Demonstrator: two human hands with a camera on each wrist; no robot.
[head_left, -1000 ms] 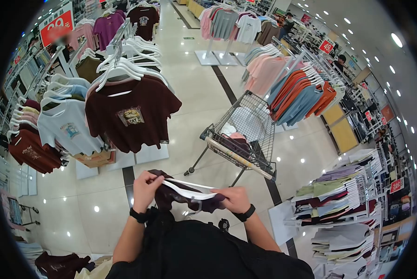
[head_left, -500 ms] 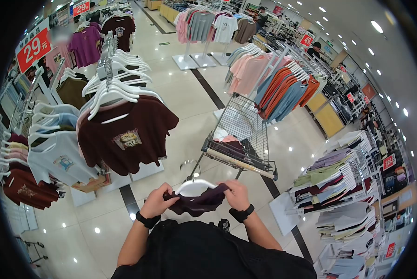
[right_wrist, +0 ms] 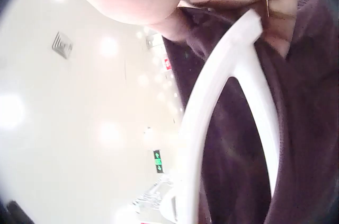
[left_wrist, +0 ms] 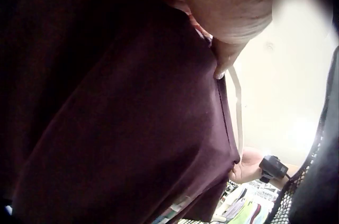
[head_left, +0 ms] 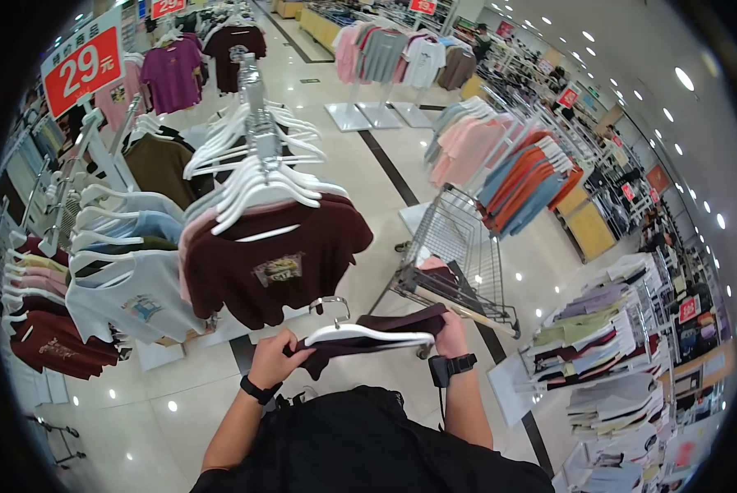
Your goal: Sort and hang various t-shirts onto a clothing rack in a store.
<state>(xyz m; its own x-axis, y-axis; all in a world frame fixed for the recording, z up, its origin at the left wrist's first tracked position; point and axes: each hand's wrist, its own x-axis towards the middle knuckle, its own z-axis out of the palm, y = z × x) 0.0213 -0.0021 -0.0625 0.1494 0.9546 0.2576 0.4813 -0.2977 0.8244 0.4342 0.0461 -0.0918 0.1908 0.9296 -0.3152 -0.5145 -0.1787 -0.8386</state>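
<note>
A dark purple shirt [head_left: 418, 318] is held out over the floor on a white hanger [head_left: 372, 335], whose metal hook [head_left: 331, 307] points up. My left hand [head_left: 275, 359] pinches the shirt at one shoulder, thumb over the cloth edge. At the opposite shoulder, my right hand [head_left: 451, 335] grips the cloth. Seen from the right wrist, the hanger's arm end [right_wrist: 249, 28] lies outside the fabric, close under the fingers. Cloth fills most of the left wrist view, where the shirt body [left_wrist: 132, 118] hangs down.
Just ahead stands a rack of dark maroon shirts [head_left: 278, 263] on white hangers, with pale blue shirts [head_left: 138, 300] to its left. A shopping cart [head_left: 459, 255] with clothes inside is ahead right. More garment racks [head_left: 598, 329] line the right side.
The hanger's hook has swung from hanging toward my body to pointing up. My right hand has moved outward to the right with the shirt. The view has shifted, bringing the maroon rack closer.
</note>
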